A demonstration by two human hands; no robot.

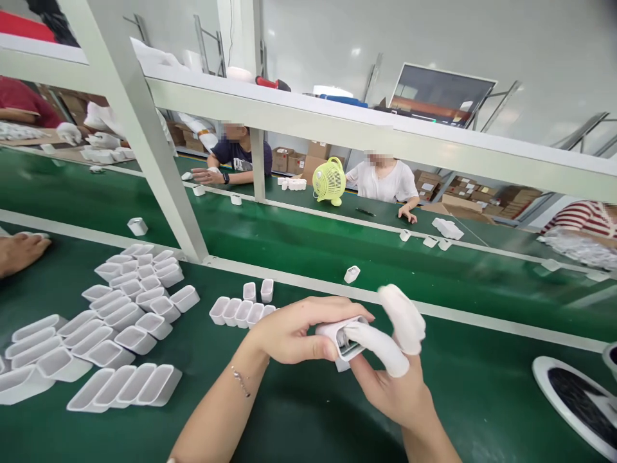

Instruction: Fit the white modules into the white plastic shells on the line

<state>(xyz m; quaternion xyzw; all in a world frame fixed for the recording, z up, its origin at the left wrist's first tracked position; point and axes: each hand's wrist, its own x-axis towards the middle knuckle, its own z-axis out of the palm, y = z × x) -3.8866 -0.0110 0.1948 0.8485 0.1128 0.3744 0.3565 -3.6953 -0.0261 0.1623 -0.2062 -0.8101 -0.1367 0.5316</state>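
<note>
My left hand, thumb and fingers wrapped round it, holds a small white plastic housing above the green work surface. The open end of the housing faces right, and some grey or metallic part shows inside. My right hand wears white finger covers on two fingers. One covered finger bends into the housing's mouth, while the thumb lies against its lower edge. The other covered finger sticks up, apart from it. Just behind my left hand stands a short row of white housings, partly hidden by the wrist.
Many open white housings stand grouped at the left. A green conveyor belt runs across beyond a pale rail, carrying a white piece. A slanted frame post rises at left. A white round-based object is at right. Co-workers sit opposite; another person's hand rests at far left.
</note>
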